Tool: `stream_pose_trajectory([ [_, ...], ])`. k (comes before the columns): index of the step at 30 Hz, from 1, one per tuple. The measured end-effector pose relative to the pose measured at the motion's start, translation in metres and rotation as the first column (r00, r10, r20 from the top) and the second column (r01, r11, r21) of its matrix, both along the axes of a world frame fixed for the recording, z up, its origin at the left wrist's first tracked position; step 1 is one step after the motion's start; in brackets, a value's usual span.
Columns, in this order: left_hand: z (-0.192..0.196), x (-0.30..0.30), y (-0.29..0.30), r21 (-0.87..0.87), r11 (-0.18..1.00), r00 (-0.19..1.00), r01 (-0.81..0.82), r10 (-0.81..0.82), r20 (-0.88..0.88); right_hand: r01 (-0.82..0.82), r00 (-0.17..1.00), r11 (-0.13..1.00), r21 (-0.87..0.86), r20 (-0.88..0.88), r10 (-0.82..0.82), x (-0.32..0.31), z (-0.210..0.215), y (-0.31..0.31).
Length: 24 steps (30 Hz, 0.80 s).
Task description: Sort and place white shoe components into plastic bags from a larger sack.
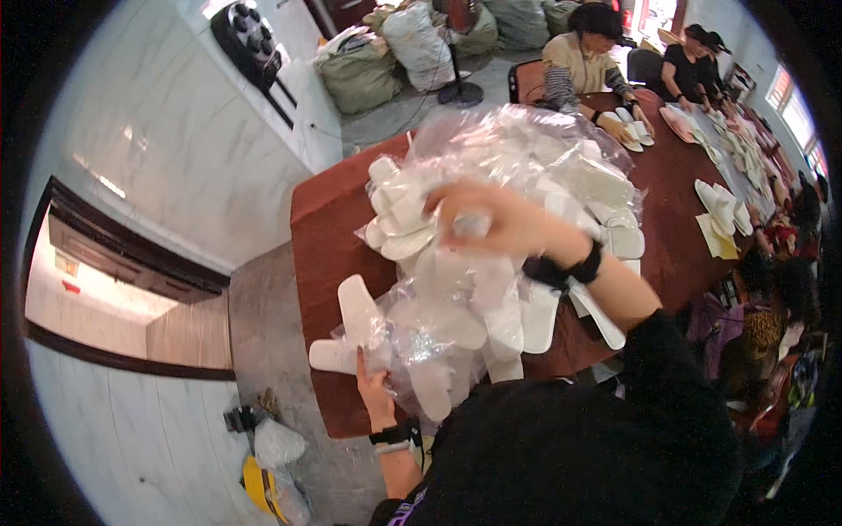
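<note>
My left hand [374, 390] is at the near left of the table, its index finger stretched along a white slipper [358, 311]. The hand grips the edge of a clear plastic bag [430, 329] that lies over several white slippers; part of its fingers is hidden. My right hand [491, 215] is above the middle of a heap of white slippers [408, 206] in clear plastic. It is smeared by motion, its fingers seem curled, and I cannot make out whether it holds anything. Another white slipper [539, 317] lies below my right wrist.
A brown-red cloth covers the table [338, 210]. Across it, a person [583, 66] handles white slippers [636, 130]; other people [688, 66] sit farther along. Stuffed sacks [355, 74] and a standing fan [460, 88] are behind. A yellow object [260, 486] sits on the floor at left.
</note>
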<state>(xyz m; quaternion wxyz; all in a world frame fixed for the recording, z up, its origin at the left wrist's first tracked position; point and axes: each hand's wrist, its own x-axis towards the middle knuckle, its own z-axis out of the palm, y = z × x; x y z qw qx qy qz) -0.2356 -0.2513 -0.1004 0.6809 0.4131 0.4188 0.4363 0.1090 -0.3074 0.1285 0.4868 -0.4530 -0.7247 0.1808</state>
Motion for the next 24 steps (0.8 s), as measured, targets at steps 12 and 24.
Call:
stream_pose_trajectory([
  [12,0.006,0.008,-0.013,0.043,0.999,0.958,0.021,-0.032,0.286,-0.301,0.854,0.882,-0.364,0.309,0.419,-0.181,-0.191,0.016],
  [24,-0.004,-0.002,0.011,0.02,0.992,0.991,-0.121,0.119,0.063,0.69,0.712,0.722,0.053,0.135,-0.69,-0.042,-0.203,0.023],
])
